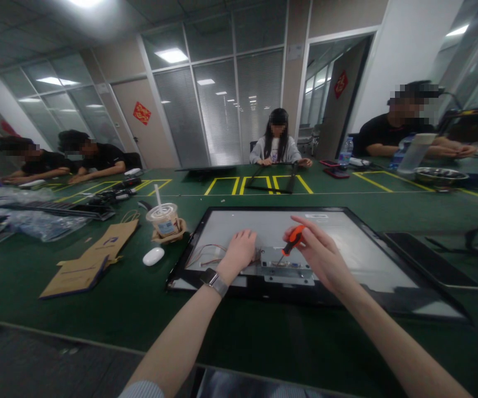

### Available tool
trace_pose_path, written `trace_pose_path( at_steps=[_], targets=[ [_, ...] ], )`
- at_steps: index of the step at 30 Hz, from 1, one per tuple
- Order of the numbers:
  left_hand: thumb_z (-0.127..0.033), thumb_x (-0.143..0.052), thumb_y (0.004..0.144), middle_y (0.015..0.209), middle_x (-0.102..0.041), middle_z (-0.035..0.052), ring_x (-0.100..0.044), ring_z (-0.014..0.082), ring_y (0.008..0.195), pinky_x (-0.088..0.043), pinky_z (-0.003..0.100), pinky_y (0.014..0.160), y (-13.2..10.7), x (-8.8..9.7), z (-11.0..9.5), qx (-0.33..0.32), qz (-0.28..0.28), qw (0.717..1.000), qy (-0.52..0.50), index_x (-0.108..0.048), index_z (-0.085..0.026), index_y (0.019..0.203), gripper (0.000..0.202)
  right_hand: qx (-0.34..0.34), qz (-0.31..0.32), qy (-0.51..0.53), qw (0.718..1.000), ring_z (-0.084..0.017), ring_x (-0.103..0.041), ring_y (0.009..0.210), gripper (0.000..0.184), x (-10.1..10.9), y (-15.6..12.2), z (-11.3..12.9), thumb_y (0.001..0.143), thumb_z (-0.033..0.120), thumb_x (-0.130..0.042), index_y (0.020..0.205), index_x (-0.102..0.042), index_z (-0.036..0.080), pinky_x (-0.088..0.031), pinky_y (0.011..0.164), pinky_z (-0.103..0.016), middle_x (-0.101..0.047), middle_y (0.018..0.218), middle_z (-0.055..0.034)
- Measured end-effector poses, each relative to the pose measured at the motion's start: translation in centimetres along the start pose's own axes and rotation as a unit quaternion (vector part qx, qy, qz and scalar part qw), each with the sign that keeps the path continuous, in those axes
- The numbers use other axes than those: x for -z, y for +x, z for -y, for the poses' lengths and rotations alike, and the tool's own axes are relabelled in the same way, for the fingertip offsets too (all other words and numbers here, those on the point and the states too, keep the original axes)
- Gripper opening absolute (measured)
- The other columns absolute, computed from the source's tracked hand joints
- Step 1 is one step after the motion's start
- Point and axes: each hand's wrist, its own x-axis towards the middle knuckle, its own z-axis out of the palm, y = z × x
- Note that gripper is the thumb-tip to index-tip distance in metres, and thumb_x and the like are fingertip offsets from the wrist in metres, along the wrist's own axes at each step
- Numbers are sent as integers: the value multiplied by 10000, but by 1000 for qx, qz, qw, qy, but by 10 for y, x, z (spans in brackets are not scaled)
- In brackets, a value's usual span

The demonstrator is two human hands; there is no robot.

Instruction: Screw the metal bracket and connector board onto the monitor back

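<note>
A flat display panel (222,221) with a black frame lies face down in front of me, its pale back upward. Near its front edge sits a metal bracket (292,273) with a row of connector ports. My right hand (324,254) grips a screwdriver (294,239) with an orange and black handle, index finger raised. The screwdriver is tilted, its tip down at the bracket's port side. My left hand (241,251), wearing a watch (214,281), rests on the panel just left of the bracket, fingers bent forward and partly hidden. Thin cables (205,254) run across the panel to its left.
Left of the panel are a drink cup (163,220) in a cardboard holder, a white mouse (153,256) and a paper bag (93,260). A dark flat bar (431,260) lies at right. Across the green table a person (278,146) handles a black frame (272,185); others sit at both sides.
</note>
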Motion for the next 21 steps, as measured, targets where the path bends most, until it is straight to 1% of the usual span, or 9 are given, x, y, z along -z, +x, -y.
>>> trace_pose_path(
  at_steps=[4, 7, 11, 15, 17, 21],
  targets=[
    [-114, -582, 903, 1296, -584, 159, -578, 270, 1185, -462, 380, 995, 0, -3, 1, -7, -5, 1000, 6, -522, -135, 1245, 349, 17, 5, 14, 1000, -194, -691, 874, 213, 1, 1, -2, 844, 480, -747, 952, -745, 297, -547, 827, -363, -733, 878, -6],
    [-114, -605, 889, 1285, -587, 155, -586, 267, 1170, -469, 381, 987, 2, -5, 2, -2, -3, 1000, 4, -527, -138, 1230, 351, 21, 2, -22, 1000, -201, -676, 895, 223, 3, 1, -3, 821, 485, -766, 921, -751, 286, -540, 829, -361, -731, 909, -16],
    [-121, -639, 867, 1297, -582, 154, -582, 267, 1176, -464, 376, 1000, 2, -4, 1, 5, 4, 1000, 2, -518, -139, 1241, 393, 23, -16, -90, 996, -219, -669, 923, 282, 7, 1, -4, 769, 487, -807, 959, -782, 280, -534, 845, -374, -732, 935, -30],
    [-96, -588, 891, 1297, -586, 153, -581, 262, 1182, -462, 369, 1004, 2, -4, 1, 5, 2, 1000, 3, -515, -144, 1236, 356, 29, -8, -138, 990, -232, -682, 962, 346, 9, 2, 0, 791, 444, -789, 1086, -780, 264, -544, 881, -400, -751, 972, -51],
    [-92, -583, 892, 1298, -584, 154, -582, 260, 1183, -463, 372, 1001, 2, -4, 2, 4, 0, 1000, 4, -509, -149, 1242, 362, 44, -14, -171, 984, -229, -689, 931, 358, 9, 2, 2, 797, 406, -782, 1118, -775, 248, -558, 861, -400, -753, 976, -56],
    [-92, -579, 895, 1308, -580, 158, -580, 261, 1191, -465, 373, 994, 2, -4, 1, 6, 6, 1000, 9, -505, -158, 1250, 369, 103, -37, -240, 965, -210, -678, 808, 309, 6, 1, 5, 813, 383, -755, 1078, -792, 229, -575, 766, -376, -734, 920, -50]
  ],
)
